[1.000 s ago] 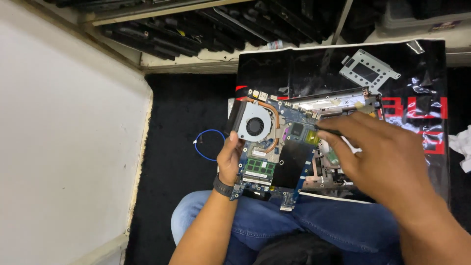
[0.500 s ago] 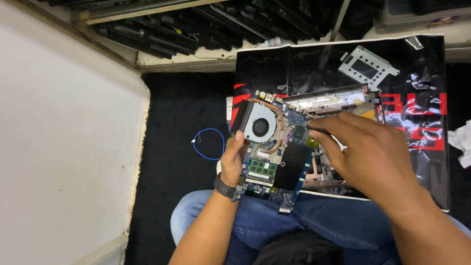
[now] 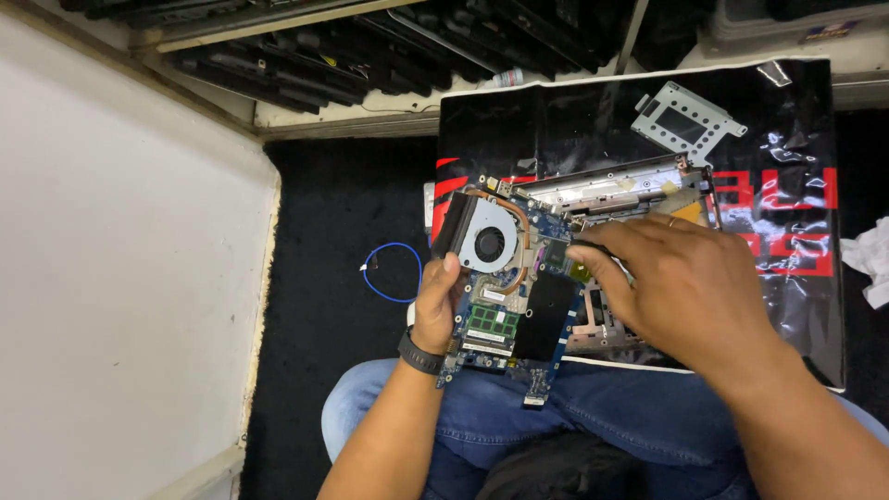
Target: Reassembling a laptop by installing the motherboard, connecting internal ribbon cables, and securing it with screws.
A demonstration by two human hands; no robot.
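Note:
A blue laptop motherboard with a round grey fan and copper heat pipe rests tilted over my lap and the open laptop base. My left hand, a dark watch on its wrist, grips the board's left edge below the fan. My right hand lies over the board's right side. Its fingertips pinch what looks like a thin dark tool at a chip near the board's middle. The hand hides most of the laptop base under it.
A black mat with red print lies under the laptop, and a loose silver metal bracket sits on it. A blue cable loop lies on the dark floor. Crumpled white paper lies at right. Stacked dark laptops are behind, a white panel at left.
My right hand has slid a little to the left across the board, its fingertips now nearer the fan. My left hand keeps its hold on the board's edge.

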